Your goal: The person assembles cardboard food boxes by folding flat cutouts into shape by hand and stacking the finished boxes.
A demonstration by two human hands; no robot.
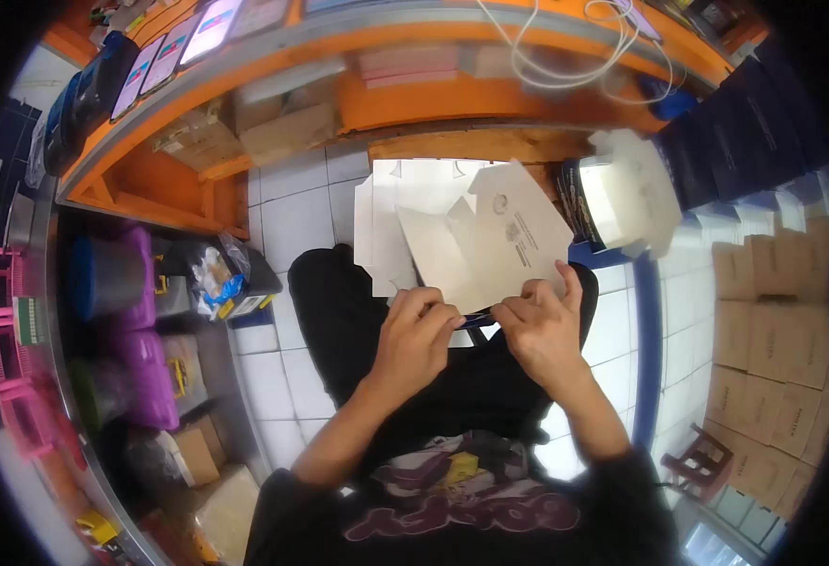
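A flat cardboard box blank, cream on the inner face with small dark print, lies over my lap, partly lifted and creased. My left hand pinches its near edge, fingers curled over the fold. On the same edge, a short way to the right, my right hand grips with thumb and bent fingers, the index finger raised. A dark blue strip of the box's outer side shows between my hands. To the right stands a partly folded box with a dark outside and open cream flaps.
Ahead is an orange workbench carrying several phones and a white cable. Dark boxes are stacked at the right, with brown cartons below. Shelves with purple bins and a waste container stand left.
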